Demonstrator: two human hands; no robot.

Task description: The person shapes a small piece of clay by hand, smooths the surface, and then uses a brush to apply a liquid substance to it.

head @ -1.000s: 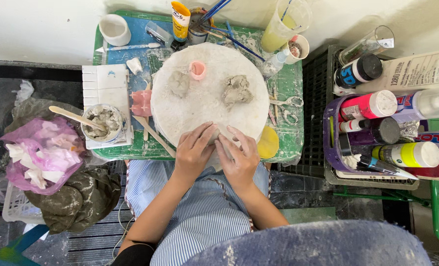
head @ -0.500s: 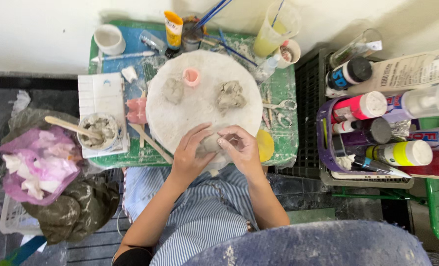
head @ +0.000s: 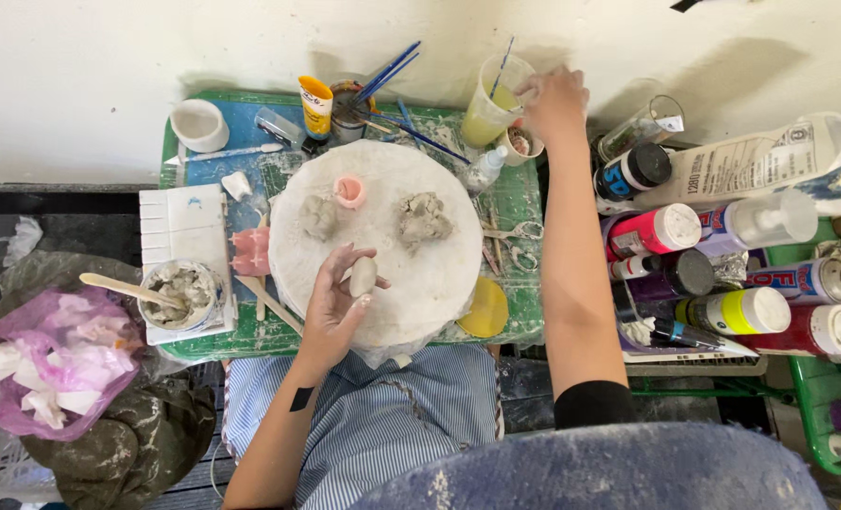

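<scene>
Left hand [head: 331, 307]: fingers curled around a small oval clay piece [head: 363, 276], over the near-left part of the round white board [head: 420, 283].
Clay piece: long axis roughly upright, pointing away from the body.
Right hand [head: 552, 99]: reaches to the table's far edge, at a small cup [head: 517, 144] beside the yellow-green tumbler [head: 492, 109].
Hidden: right fingertips; whether they grip anything, I cannot tell.

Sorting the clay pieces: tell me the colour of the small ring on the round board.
Pink; the small ring shows in the head view.

left hand [head: 331, 307] holding clay lump [head: 363, 276], right hand [head: 552, 99] at small cup [head: 518, 144]
</scene>
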